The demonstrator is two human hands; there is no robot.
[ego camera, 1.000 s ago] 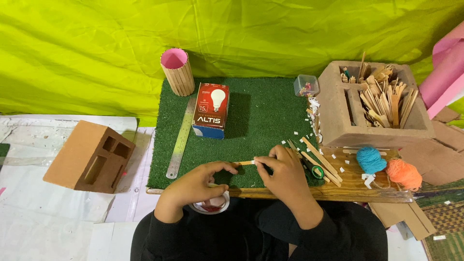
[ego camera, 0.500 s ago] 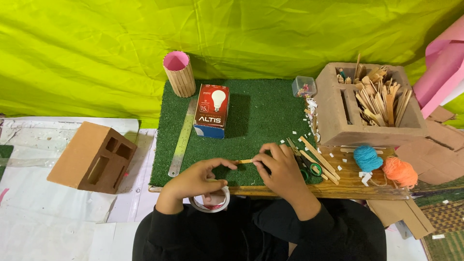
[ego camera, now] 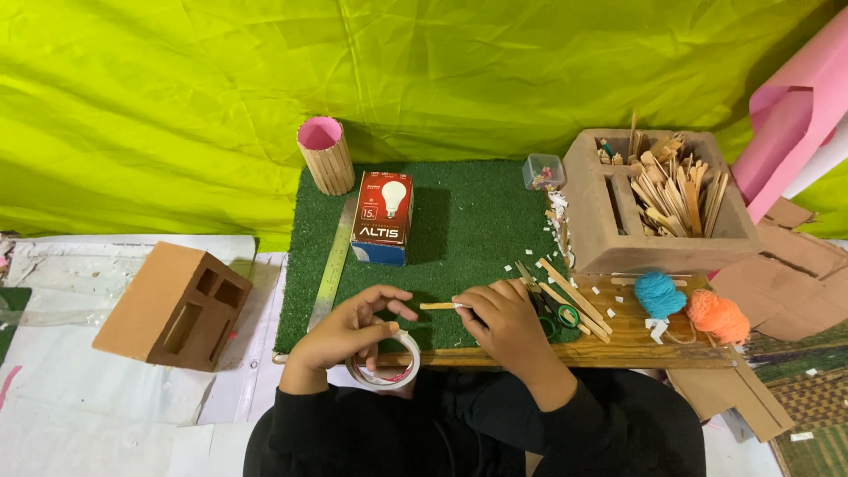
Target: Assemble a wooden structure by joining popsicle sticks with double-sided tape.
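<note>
**Inspector:** Report the setting, then your fingers.

**Me:** A creased yellow-green sheet (ego camera: 442, 88) hangs behind a green turf mat (ego camera: 477, 238) on a wooden board (ego camera: 636, 349). My right hand (ego camera: 503, 322) has its fingers closed on one end of a wooden stick (ego camera: 439, 306), which lies level just above the mat. My left hand (ego camera: 349, 331) grips a roll of clear tape (ego camera: 389, 367) at the board's near edge, its fingers partly spread toward the stick.

**Inspector:** Surroundings?

**Me:** Green-handled scissors (ego camera: 552, 314) and loose sticks (ego camera: 574, 296) lie just beside my right hand. A steel ruler (ego camera: 331, 269) and a red bulb box (ego camera: 382, 216) sit farther back. Blue and orange yarn balls (ego camera: 689, 305) lie to the right.

**Inspector:** Handling advice?

**Me:** In my judgement, I should keep the stick level, pinched near its end, and steady the roll.
</note>
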